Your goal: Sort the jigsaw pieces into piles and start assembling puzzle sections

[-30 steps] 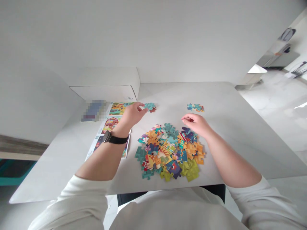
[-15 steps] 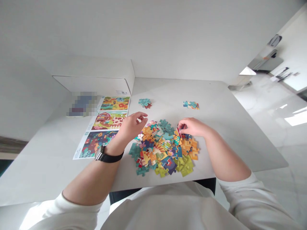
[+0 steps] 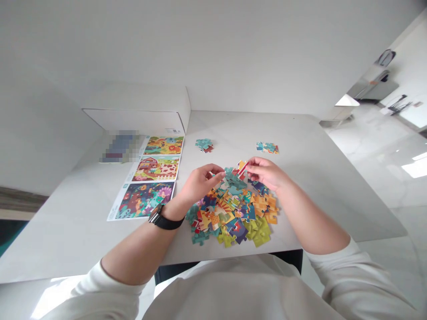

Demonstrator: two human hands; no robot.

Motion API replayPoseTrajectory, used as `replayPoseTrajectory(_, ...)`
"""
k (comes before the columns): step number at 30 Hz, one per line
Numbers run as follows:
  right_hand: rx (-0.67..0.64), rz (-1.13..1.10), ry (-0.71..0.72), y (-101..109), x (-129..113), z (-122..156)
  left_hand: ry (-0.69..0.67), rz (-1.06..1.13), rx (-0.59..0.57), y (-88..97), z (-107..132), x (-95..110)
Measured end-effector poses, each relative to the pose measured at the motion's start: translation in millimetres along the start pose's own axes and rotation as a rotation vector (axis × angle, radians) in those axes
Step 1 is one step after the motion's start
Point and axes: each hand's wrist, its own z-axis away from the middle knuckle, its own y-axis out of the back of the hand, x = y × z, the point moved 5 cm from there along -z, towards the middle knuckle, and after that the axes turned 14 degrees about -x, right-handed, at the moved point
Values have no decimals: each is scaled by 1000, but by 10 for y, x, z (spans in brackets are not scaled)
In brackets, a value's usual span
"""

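Most pieces lie loose in the pile (image 3: 233,213) near the table (image 3: 316,186) edge. Above it, the right hand (image 3: 267,173) pinches a red-striped piece (image 3: 242,167). The left hand (image 3: 200,182) has its fingers drawn together, contents indiscernible. Beyond, only a teal cluster (image 3: 203,144) and a blue-orange cluster (image 3: 267,147) are joined.

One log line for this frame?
right hand: holds striped piece | left hand: at piece pile, grip unclear | table: teal cluster, far-right cluster, picture sheet, box
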Motion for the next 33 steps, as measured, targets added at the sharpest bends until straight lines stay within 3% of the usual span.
replayPoseTrajectory(4, -59, 73, -16, -125, 106, -9, -28, 136, -85, -159, -47, 110)
replayPoseTrajectory(7, -35, 242, 50, -96, 95, -12, 24, 211, -100, -100, -165, 88)
replayPoseTrajectory(12, 86, 521, 120, 138, 24, -33, 134, 317, 174, 510, -571, -199)
replayPoseTrajectory(15, 124, 614, 112, 253, 19, -55, 255, 246, 322, 872, -804, -420)
replayPoseTrajectory(18, 148, 733, 116, 285, 8, -63, 342, 115, 362, 1059, -950, -584)
replayPoseTrajectory(20, 165, 817, 113, 276, -4, -57, 345, -101, 343, 1109, -1000, -615)
replayPoseTrajectory(24, 171, 966, 91, 255, -21, -41, 250, -440, 334, 1094, -917, -506)
replayPoseTrajectory(27, 132, 1126, 62, 252, -22, -30, 137, -457, 334, 984, -688, -288)
replayPoseTrajectory(33, 96, 1393, -117, 304, 42, -14, -16, -330, 227, 536, -114, 128)
